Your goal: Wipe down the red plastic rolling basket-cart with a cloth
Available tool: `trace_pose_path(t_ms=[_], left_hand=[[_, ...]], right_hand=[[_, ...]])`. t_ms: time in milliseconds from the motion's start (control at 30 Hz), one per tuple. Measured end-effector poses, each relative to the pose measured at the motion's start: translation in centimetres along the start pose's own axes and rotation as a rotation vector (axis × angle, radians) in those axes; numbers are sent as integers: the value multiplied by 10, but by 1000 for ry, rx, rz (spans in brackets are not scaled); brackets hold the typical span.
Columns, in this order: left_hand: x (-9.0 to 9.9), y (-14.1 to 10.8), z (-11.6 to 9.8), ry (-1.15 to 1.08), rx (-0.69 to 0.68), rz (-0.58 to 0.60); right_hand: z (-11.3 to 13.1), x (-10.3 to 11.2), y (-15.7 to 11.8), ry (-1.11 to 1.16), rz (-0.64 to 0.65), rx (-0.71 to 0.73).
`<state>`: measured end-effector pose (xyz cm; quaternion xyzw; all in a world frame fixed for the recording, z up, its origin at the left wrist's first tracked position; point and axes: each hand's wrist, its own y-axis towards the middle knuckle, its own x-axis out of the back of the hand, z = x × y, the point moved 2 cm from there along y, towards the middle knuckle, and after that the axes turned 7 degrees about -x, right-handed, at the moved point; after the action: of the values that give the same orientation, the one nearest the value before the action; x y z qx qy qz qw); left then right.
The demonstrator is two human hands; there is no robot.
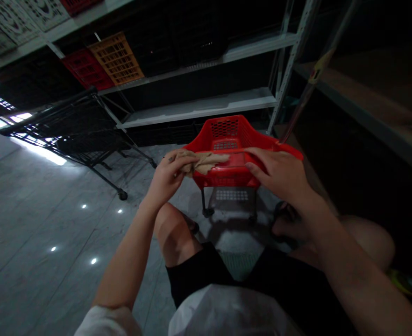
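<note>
A small red plastic shopping cart (223,179) stands on the floor between my knees, its handle side toward me. My left hand (171,172) is closed on a tan cloth (206,162), which lies against the left part of the cart's handle bar. At the bar's right end my right hand (279,170) grips the cart, thumb on the near side and fingers over the top. Its fingertips are partly hidden behind the bar. Mesh walls and the basket's inside show beyond the handle.
To the left stands a dark metal cart (83,135) on casters. Behind are metal shelves (206,107) carrying a yellow crate (117,58) and a red crate (87,67). A pole (306,95) leans at the right beside a wooden ledge (360,93). Grey floor tiles (69,219) extend left.
</note>
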<state>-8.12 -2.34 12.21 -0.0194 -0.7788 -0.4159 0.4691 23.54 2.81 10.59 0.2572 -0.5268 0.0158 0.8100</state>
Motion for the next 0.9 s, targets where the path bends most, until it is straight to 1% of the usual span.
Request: trace_pose_path(t_ms=[67,133,200,233,300,367,400,467,533,600,667,700,767,833,900], left_hand=[[1,-12,5,85,39,-38],[-11,-10,-6,114,31,-58],[-35,5,-28,116,-25,-41],[-48,17,-41,116,-77,-24],[-74,41,-62,160,-122,32],[-89,60,-70,187,-140,101],[-90,65,-67,186,-138,129],[-83,66,-49,163,-96,154],[-68,57,-23,111,-24,168],[-55,45,0,28,23,212],[-49,36,11,-27,42,245],[-51,33,11,-29,55,240],[-60,30,1,18,110,183],[-75,31,-20,69,168,110],[-91,34,-45,101,227,45]], right_hand=[[-8,-2,3,-29,-21,-16],[-15,-4,6,-60,-58,-35],[-19,-6,9,-89,-86,-43],[-22,-7,11,-103,-92,-44],[-29,-7,13,-130,-93,-49],[-39,-6,15,-151,-90,-60],[-46,-5,16,-158,-86,-68],[-59,-2,17,-154,-74,-84],[-72,0,17,-130,-65,-80],[-82,1,19,-94,-63,-58],[-91,2,22,-62,-50,-35],[-95,3,24,-51,-40,-30],[-102,6,30,-52,-17,-20],[-106,11,34,-74,1,0],[-106,17,36,-110,-4,-9]])
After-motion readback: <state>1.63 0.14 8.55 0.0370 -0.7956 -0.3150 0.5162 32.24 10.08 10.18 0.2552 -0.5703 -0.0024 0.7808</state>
